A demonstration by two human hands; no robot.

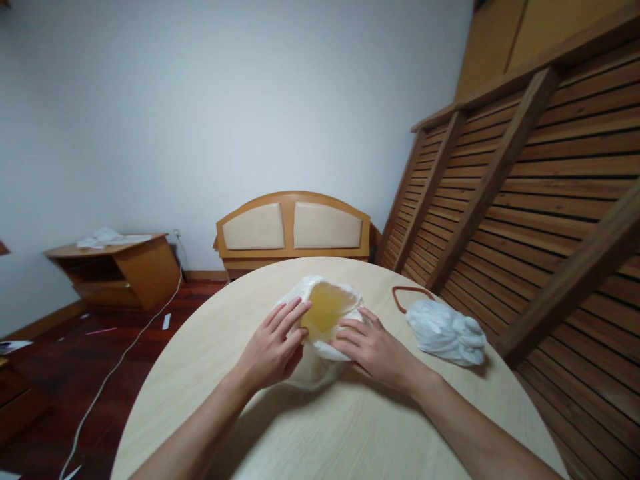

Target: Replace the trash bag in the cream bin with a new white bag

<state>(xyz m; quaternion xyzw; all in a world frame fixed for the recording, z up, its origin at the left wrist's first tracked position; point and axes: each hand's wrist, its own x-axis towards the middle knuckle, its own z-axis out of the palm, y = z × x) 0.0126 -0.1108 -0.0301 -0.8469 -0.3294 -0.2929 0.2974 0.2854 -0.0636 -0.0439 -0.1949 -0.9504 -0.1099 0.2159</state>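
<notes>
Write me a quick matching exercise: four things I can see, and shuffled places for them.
1. Opened plastic bag
2. Bunched-up plastic bag
3. Slatted wooden panel
4. Padded headboard

A. On the round table, beyond the right hand's outer side
B. Centre of view, behind the table's far edge
C. Along the view's right side
D. Between both hands, touched by each

Pairs: 1-D, 2-A, 3-C, 4-B

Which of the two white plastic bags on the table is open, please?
The white plastic bag between the left hand and right hand: its mouth gapes, whereas the crumpled white bag at right is bunched up.
</notes>
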